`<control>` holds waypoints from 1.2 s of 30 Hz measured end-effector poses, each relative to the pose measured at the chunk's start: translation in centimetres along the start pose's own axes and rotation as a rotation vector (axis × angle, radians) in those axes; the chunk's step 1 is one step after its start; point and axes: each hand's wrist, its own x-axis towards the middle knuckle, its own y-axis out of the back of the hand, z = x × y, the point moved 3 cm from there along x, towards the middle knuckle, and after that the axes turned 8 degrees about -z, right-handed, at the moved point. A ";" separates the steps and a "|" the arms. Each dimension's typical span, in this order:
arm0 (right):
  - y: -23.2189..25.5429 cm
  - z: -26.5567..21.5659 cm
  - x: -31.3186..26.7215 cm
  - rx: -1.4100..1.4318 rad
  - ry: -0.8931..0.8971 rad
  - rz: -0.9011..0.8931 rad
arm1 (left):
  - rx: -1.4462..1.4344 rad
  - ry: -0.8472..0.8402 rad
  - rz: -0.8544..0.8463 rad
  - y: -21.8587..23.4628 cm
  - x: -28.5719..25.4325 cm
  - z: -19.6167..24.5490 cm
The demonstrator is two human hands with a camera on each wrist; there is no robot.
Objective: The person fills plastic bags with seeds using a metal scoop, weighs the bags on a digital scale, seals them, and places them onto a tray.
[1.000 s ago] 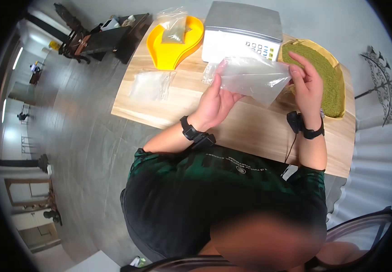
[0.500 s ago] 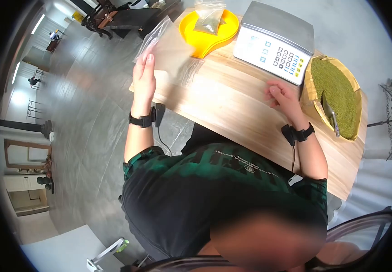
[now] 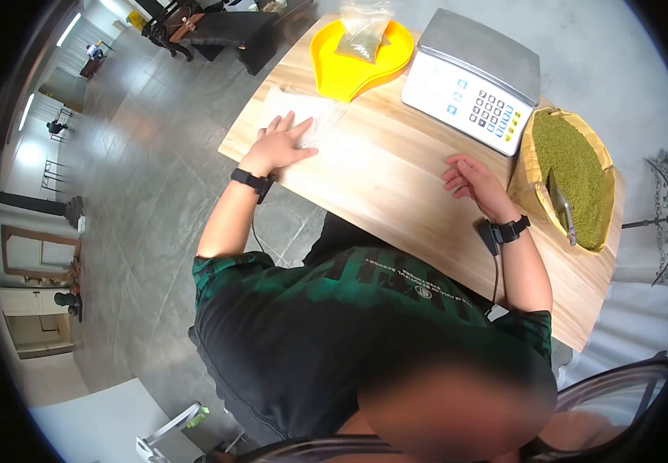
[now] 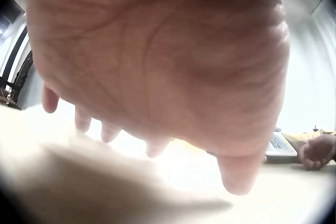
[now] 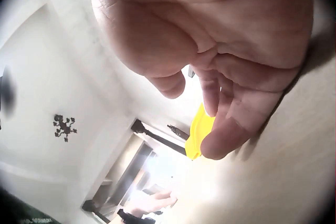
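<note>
"What's the left hand (image 3: 276, 147) doing?"

"Its fingers are spread and relaxed over clear plastic bags (image 3: 303, 104) on the tabletop (image 3: 388, 174); glare makes it hard to tell whether the palm presses them."

"And the right hand (image 3: 474, 184)?"

"Empty and loosely curled, with the scale (image 3: 465, 96) beyond it and a sack (image 3: 527, 174) of green grains (image 3: 573, 154) (a scoop (image 3: 562, 204) stuck in) to its right."

"The yellow tray (image 3: 341, 77)?"

"Ahead of the left hand, bearing a filled bag (image 3: 362, 42)."

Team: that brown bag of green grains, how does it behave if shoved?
The brown bag is probably heavy, being well filled with green grains. Its open top could let some spill if tipped. The scoop lying on the grains might shift.
</note>
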 end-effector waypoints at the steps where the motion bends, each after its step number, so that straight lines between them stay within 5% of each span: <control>1: 0.1 0.0 0.0 0.006 -0.007 -0.016 | 0.055 -0.012 -0.018 1.1 -0.3 0.1; 5: 0.4 0.1 0.1 0.030 -0.018 -0.038 | -0.047 -0.168 -0.068 8.5 0.3 0.4; 10: 1.1 0.5 0.3 0.084 -0.012 -0.078 | -0.101 -0.480 0.464 16.2 10.7 1.7; 15: 1.7 0.3 0.1 0.225 -0.002 -0.120 | -0.181 -0.338 0.803 16.2 23.3 3.0; 17: 1.6 0.1 0.0 0.238 0.009 -0.122 | -0.595 -0.116 0.763 15.8 26.1 2.9; 20: 1.8 0.1 -0.2 0.273 0.011 -0.120 | -0.613 0.024 0.657 16.2 25.2 4.0; 21: 1.8 0.2 -0.1 0.285 0.009 -0.133 | -0.578 0.032 0.811 16.1 24.6 4.1; 25: 1.6 0.0 -0.1 0.281 -0.003 -0.142 | -0.629 -0.057 0.845 16.4 22.5 3.0; 27: 1.6 -0.1 -0.1 0.287 -0.006 -0.143 | -0.709 -0.256 0.696 16.9 21.4 2.8; 30: 1.7 0.1 0.1 0.286 -0.007 -0.150 | -0.673 -0.313 0.453 17.5 19.8 3.1; 36: 1.5 -0.1 -0.1 0.239 0.022 -0.145 | -0.451 -0.477 0.456 21.2 12.6 7.9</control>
